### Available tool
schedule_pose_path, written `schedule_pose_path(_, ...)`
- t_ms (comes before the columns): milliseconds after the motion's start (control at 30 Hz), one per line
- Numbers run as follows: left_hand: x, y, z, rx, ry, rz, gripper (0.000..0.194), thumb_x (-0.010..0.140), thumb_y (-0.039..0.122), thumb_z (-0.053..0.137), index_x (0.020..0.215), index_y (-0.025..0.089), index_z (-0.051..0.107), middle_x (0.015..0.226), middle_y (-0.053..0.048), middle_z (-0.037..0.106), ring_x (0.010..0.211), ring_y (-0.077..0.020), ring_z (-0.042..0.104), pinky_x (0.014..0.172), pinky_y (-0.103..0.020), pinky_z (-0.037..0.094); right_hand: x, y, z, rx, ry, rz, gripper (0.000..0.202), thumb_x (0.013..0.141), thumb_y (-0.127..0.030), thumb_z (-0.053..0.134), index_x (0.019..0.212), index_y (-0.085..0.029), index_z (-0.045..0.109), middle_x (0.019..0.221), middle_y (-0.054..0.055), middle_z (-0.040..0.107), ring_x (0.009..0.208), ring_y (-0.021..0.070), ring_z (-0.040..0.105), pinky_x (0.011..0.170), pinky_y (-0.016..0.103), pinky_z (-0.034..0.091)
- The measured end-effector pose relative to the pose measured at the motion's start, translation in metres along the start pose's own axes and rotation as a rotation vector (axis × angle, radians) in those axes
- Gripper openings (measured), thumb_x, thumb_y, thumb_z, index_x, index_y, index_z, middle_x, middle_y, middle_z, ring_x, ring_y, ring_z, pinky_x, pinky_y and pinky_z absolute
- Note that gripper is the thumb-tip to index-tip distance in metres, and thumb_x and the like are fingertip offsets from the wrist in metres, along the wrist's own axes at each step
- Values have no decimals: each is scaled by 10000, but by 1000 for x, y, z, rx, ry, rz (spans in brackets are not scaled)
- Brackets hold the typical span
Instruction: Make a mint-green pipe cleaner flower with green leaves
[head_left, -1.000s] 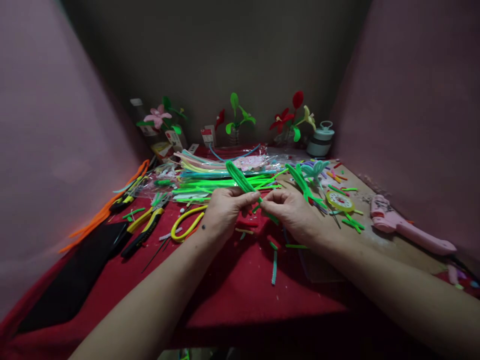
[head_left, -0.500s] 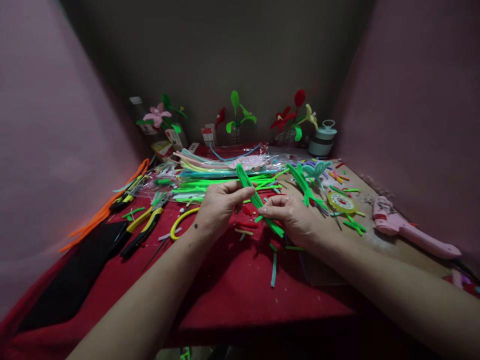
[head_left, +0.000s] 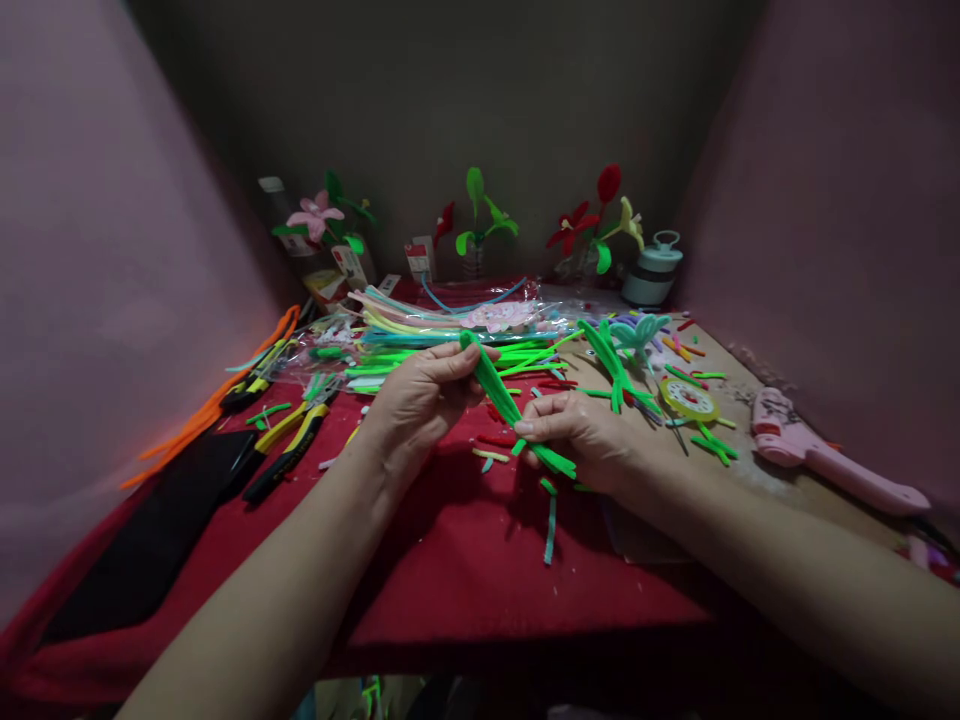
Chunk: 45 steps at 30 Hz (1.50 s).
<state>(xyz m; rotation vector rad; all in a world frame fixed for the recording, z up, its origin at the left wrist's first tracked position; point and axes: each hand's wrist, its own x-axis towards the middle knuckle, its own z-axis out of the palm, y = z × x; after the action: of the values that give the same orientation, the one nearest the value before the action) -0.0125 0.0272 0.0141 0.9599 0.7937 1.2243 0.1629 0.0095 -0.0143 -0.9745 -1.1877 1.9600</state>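
Observation:
A long green pipe-cleaner leaf [head_left: 496, 388] is held slantwise above the red cloth, between both hands. My left hand [head_left: 424, 395] pinches its upper tip with thumb and fingers. Lower down, near the end where the loose stems splay out, my right hand [head_left: 577, 435] grips it between thumb and forefinger. Beyond the hands lies a bundle of bright green pipe cleaners [head_left: 375, 368]. Another looped green pipe-cleaner piece [head_left: 611, 365] rests to the right, close to a mint pipe-cleaner flower [head_left: 637, 335].
Yellow-black pliers [head_left: 289, 455] and a black flat item [head_left: 150, 540] lie on the left, beside orange pipe cleaners [head_left: 202, 425]. On the right are a yellow round dial [head_left: 690, 400] and a pink glue gun-like tool [head_left: 832, 465]. Pipe-cleaner flowers [head_left: 315, 215] and a lidded jar [head_left: 652, 270] stand behind.
My left hand has slid up and left to the leaf's tip, its fingers now closed there. My right hand keeps its grip near the lower end. The view has shifted slightly.

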Motion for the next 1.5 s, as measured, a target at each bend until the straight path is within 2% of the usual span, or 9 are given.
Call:
schedule_pose_path(167, -6, -3, 6, 244, 18, 129, 204, 709, 285, 691, 629, 107, 632, 544, 13, 513, 488, -58, 430, 484, -197, 311, -1, 6, -1, -27, 105, -112, 220, 563, -244, 716, 533, -155, 517, 427, -53, 464, 362, 51, 375, 377, 209, 262)
schedule_pose_path(367, -7, -18, 14, 323, 17, -3, 347, 670, 323, 708, 473, 129, 498, 436, 39, 422, 402, -52, 362, 436, -214, 273, -3, 3, 1, -132, 209, -158, 283, 600, -312, 720, 527, -164, 490, 411, -67, 436, 346, 48, 347, 366, 213, 250)
schedule_pose_path(533, -6, -25, 15, 375, 105, -49, 312, 655, 313, 716, 487, 109, 550, 456, 1, 514, 411, -64, 434, 456, -213, 324, -5, -2, 4, -314, 299, -238, 272, 647, -275, 685, 504, -158, 486, 412, -76, 409, 373, 38, 329, 399, 213, 245)
schedule_pose_path(767, -2, -23, 14, 87, 31, -118, 138, 605, 180, 732, 641, 80, 645, 558, -20, 592, 457, -73, 505, 456, -189, 362, 0, 6, -1, -74, 193, -261, 221, 598, -304, 736, 647, -153, 582, 526, -56, 503, 452, 56, 402, 460, 219, 280)
schedule_pose_path(933, 0, -27, 13, -8, 13, -87, 204, 570, 109, 747, 756, 110, 665, 666, -8, 635, 538, -84, 562, 531, -197, 428, 4, 8, -5, 81, 121, -139, 245, 542, -269, 759, 585, -156, 546, 525, -34, 525, 446, 70, 440, 460, 228, 302)
schedule_pose_path(1100, -3, -28, 13, 138, -1, -41, 143, 620, 189, 738, 710, 115, 655, 586, 8, 599, 468, -67, 517, 497, -199, 406, 4, 10, -7, 25, 156, -178, 214, 575, -260, 742, 597, -152, 559, 521, -29, 519, 450, 70, 429, 465, 235, 311)
schedule_pose_path(1200, -6, -26, 13, 288, -5, -70, 211, 650, 256, 724, 575, 107, 595, 494, 9, 545, 399, -62, 464, 438, -204, 360, 4, 11, -8, -63, 185, -211, 219, 599, -292, 734, 607, -150, 568, 514, -33, 512, 442, 67, 403, 455, 234, 301)
schedule_pose_path(1333, -7, -24, 13, 353, 7, -125, 231, 629, 267, 739, 565, 106, 586, 469, 10, 527, 377, -65, 442, 406, -207, 323, 2, 11, -6, -150, 228, -245, 218, 611, -300, 725, 583, -142, 576, 496, -46, 489, 433, 49, 368, 431, 213, 271)
schedule_pose_path(1500, -6, -24, 14, 206, -21, -195, 238, 549, 243, 784, 564, 98, 595, 472, 14, 515, 392, -51, 430, 409, -192, 302, 0, 11, -3, -62, 177, -218, 193, 615, -296, 727, 670, -154, 608, 523, -39, 540, 433, 71, 446, 430, 215, 321)
